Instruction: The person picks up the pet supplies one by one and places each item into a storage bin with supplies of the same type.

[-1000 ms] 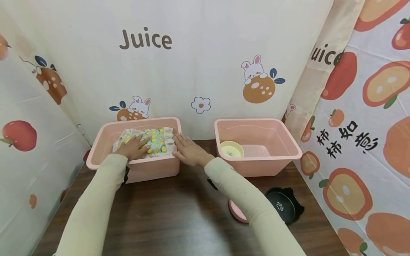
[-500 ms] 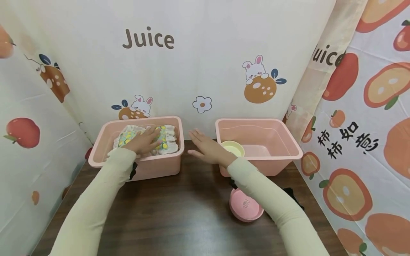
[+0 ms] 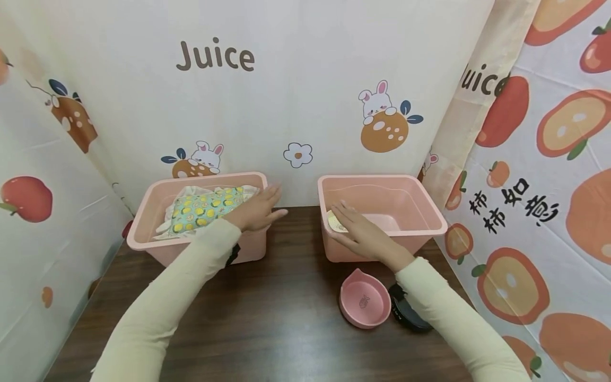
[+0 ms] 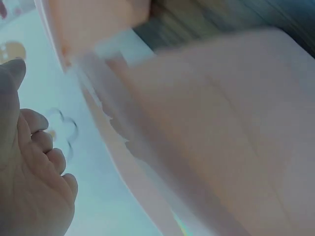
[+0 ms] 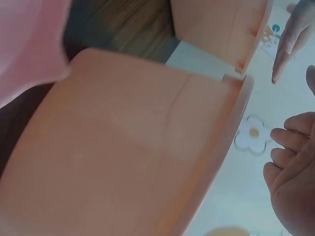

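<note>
Two pink tubs stand along the table's (image 3: 267, 323) back edge. The left tub (image 3: 157, 239) is largely filled by a fruit-print cloth (image 3: 202, 204); the right tub (image 3: 415, 212) holds a pale yellow bowl (image 3: 334, 223) at its near-left corner, its floor otherwise open. A strip of bare wood separates the tubs. The left hand (image 3: 255, 212) lies over the left tub's right rim; the right hand (image 3: 365, 236) spans the right tub's front rim. A pink bowl (image 3: 365, 305) and a black bowl (image 3: 406, 313) sit near the front-right edge. The table's middle and front-left lie bare. Printed curtains close the back and both sides.
</note>
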Tool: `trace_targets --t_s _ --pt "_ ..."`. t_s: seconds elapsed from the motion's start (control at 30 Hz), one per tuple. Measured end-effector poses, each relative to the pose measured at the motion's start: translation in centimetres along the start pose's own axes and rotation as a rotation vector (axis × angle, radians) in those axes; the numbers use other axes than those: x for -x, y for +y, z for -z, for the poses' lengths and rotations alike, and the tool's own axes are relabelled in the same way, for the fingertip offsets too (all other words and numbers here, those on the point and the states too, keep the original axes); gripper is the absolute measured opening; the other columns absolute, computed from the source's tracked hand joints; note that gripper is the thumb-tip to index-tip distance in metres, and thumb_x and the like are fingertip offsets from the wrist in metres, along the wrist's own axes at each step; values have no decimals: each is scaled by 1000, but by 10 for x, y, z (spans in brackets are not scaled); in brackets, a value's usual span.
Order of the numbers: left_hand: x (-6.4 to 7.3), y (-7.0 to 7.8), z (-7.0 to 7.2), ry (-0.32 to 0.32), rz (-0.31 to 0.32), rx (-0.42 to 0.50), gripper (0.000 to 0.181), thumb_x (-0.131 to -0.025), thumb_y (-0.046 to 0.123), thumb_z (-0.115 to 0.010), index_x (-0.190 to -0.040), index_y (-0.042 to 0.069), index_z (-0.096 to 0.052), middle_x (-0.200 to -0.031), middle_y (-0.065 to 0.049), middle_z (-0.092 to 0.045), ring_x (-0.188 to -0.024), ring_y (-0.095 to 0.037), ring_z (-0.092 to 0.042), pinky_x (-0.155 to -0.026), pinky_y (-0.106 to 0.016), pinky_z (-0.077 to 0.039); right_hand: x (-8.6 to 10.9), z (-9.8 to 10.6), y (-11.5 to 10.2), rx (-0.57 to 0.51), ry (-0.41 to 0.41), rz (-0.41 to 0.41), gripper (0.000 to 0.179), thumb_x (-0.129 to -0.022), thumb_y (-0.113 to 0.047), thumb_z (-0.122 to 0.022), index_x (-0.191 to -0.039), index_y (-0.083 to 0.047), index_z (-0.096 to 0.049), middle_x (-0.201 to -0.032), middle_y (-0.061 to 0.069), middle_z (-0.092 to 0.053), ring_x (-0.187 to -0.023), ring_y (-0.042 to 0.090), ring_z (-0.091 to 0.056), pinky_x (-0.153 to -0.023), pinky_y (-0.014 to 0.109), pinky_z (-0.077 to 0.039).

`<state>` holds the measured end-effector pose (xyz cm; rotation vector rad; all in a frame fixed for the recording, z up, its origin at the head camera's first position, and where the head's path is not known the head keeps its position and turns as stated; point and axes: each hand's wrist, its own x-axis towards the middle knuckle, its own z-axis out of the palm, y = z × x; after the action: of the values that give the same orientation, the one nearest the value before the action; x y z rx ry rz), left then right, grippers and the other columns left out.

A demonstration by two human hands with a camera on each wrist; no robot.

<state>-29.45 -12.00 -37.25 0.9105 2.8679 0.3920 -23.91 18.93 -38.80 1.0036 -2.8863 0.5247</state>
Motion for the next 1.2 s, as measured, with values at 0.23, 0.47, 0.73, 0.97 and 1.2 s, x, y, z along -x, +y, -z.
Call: trace_targets --t_s 0.23,0.47,0.73,0.97,1.2 --pt "-23 34 -16 -1 -67 -13 74 -101 49 -36 -154 5 -8 -161 -12 -3 -148 -27 -1 -119 -44 -3 50 6 16 20 -4 -21 69 -98 -44 -49 -152 -9 -25 -159 8 -20 -147 30 -14 -116 49 -21" --pt "-35 62 -30 -17 -114 -108 74 -100 50 -38 -154 5 -12 -161 -9 -5 -148 -24 -3 -119 -44 -7 93 -3 18 41 -27 -86 73 -94 -46 -56 -152 -11 -27 -158 9 -24 -146 30 -16 -113 53 -25" --pt "-49 80 -50 32 -141 -154 70 -101 51 -32 -154 6 -16 -161 -10 -10 -148 -27 -10 -119 -42 -11 134 -27 16 49 -30 -148 72 -95 -49 -53 -149 -7 -33 -155 11 -31 -144 34 -23 -115 43 -23" --pt "-58 88 -62 39 -134 -113 72 -101 52 -33 -154 6 -14 -161 -10 -9 -148 -24 -8 -120 -40 -8 154 -50 17 19 3 -147 68 -94 -38 -60 -148 -5 -36 -152 13 -36 -142 35 -28 -110 8 4" --pt "-62 92 -68 20 -122 -109 73 -101 53 -30 -154 6 -11 -161 -9 -7 -148 -22 -4 -119 -38 -5 165 -62 17 13 67 -155 65 -91 -32 -65 -145 -5 -41 -149 13 -42 -140 35 -31 -110 7 0"
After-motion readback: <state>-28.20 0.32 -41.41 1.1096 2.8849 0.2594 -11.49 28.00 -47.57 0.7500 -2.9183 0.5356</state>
